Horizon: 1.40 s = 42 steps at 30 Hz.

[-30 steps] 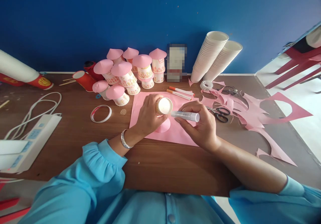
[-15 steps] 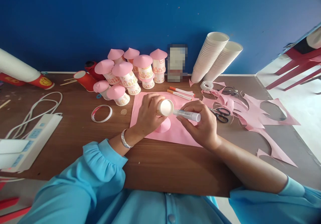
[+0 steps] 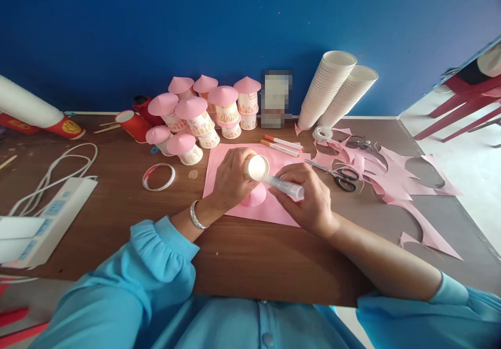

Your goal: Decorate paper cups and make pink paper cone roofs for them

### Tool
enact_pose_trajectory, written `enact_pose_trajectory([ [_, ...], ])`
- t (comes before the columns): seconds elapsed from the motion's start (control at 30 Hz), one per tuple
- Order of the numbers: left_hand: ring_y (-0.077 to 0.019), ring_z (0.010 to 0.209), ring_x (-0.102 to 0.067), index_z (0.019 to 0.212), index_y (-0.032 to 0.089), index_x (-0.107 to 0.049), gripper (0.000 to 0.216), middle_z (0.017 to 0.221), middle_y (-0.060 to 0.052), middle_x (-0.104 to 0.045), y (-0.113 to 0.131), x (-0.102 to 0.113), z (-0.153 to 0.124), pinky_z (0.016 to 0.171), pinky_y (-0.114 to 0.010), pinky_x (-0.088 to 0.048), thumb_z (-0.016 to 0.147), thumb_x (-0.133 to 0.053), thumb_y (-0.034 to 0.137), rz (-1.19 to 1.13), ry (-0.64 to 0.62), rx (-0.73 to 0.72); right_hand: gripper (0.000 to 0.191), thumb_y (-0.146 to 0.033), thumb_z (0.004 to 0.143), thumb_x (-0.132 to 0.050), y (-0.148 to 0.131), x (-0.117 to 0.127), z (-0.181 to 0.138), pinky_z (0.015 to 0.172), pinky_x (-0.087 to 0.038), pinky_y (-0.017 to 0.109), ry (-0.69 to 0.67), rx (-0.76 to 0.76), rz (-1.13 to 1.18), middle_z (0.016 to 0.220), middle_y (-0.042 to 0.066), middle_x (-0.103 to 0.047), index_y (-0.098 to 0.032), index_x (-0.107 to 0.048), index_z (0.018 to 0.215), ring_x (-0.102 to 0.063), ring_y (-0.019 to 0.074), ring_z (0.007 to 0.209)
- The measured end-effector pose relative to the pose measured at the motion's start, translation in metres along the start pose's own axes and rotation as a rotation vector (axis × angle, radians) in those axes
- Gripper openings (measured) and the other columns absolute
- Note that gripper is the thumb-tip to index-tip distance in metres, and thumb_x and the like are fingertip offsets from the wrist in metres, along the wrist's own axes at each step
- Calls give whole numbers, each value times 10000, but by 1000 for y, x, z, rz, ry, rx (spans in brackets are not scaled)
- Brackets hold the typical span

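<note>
My left hand is closed around a small paper cup, with one round pale end turned up towards me. In my right hand is a clear, white-capped glue stick, gripped between thumb and fingers. Its far tip meets the cup's rim on the right side; the exact contact is hard to see. Just below the cup, a pink paper cone lies on the pink sheet. Black-handled scissors rest to the right of my right hand.
Several pink-roofed cup towers stand at the back left. Two tall stacks of paper cups lean against the wall. Markers, a tape roll, pink scraps, a cut cup ring and a power strip lie around.
My right hand and the glue stick have shifted left and slightly down along the cup's rim. More of the scissors now shows. My left hand and the cup have barely moved.
</note>
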<state>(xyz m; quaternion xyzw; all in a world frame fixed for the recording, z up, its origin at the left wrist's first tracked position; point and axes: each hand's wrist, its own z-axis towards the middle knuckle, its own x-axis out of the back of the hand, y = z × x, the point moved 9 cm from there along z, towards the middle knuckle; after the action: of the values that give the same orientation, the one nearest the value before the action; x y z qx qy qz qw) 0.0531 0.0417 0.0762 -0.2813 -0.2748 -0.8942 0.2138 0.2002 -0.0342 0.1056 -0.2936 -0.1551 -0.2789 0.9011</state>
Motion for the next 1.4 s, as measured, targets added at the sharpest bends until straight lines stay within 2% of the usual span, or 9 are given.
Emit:
enact_pose_trajectory([
  [0.1, -260, 1023, -658, 1166, 231, -524, 418, 1090, -66, -687, 0, 2, 0, 870, -407, -558, 831, -775, 231, 10, 27, -13, 233, -212, 935, -739, -1, -5, -2, 724, -591, 331, -30, 34, -32, 961, 66, -707, -234, -555, 1077, -713, 214, 872],
  [0.27, -248, 995, -657, 1152, 237, -517, 398, 1077, -57, -683, -1, 2, 2, 846, -397, -555, 849, -770, 286, -12, 31, -6, 205, -223, 936, -739, 17, 0, 2, 643, -567, 311, -6, -60, -98, 864, 29, -692, -247, -548, 1008, -682, 195, 750],
  [0.4, -252, 994, -660, 1174, 238, -500, 465, 1083, -53, -683, -4, -3, 0, 833, -391, -561, 785, -750, 191, -35, -38, 52, 242, -199, 926, -747, -1, 2, 5, 728, -605, 337, -30, 36, 3, 950, 68, -716, -235, -559, 1075, -718, 212, 861],
  [0.5, -255, 995, -664, 1157, 238, -504, 448, 1074, -55, -685, -2, -7, -2, 826, -393, -567, 768, -692, 121, -23, -86, 54, 260, -190, 941, -732, -18, -1, 3, 708, -613, 325, -79, 108, 31, 982, 88, -720, -227, -562, 1134, -731, 210, 883],
  [0.7, -287, 1039, -667, 1163, 240, -501, 452, 1102, -83, -694, 8, -6, -2, 834, -425, -580, 792, -750, 169, 44, -59, -41, 253, -187, 944, -722, -17, -2, 2, 738, -622, 350, -75, 75, -11, 983, 102, -723, -222, -557, 1133, -733, 229, 896],
  [0.9, -278, 1013, -668, 1166, 242, -502, 446, 1082, -70, -700, 5, -5, -2, 824, -420, -576, 797, -737, 156, 47, -59, -11, 236, -193, 957, -710, -23, -13, -3, 673, -596, 312, -184, 99, -5, 964, 91, -728, -217, -551, 1130, -728, 215, 851],
  [1.07, -281, 997, -669, 1150, 235, -510, 384, 1061, -84, -698, 12, -6, -1, 799, -418, -574, 835, -715, 156, 81, -45, -71, 280, -167, 937, -728, -22, -4, 2, 758, -616, 350, -77, 101, -8, 1001, 112, -723, -211, -554, 1151, -730, 235, 913],
  [1.27, -278, 1000, -663, 1165, 233, -507, 417, 1076, -79, -695, 10, -5, 0, 830, -419, -572, 817, -722, 151, 61, -57, -53, 215, -178, 969, -684, -25, -15, -4, 705, -610, 330, -201, 116, 8, 984, 93, -732, -218, -558, 1138, -734, 222, 876],
  [1.4, -268, 988, -660, 1153, 234, -503, 457, 1067, -64, -692, 6, -2, 0, 831, -408, -570, 768, -719, 114, 38, -44, -18, 246, -188, 950, -722, -21, -6, -2, 731, -614, 329, -121, 117, -20, 987, 100, -736, -209, -567, 1140, -737, 222, 896],
])
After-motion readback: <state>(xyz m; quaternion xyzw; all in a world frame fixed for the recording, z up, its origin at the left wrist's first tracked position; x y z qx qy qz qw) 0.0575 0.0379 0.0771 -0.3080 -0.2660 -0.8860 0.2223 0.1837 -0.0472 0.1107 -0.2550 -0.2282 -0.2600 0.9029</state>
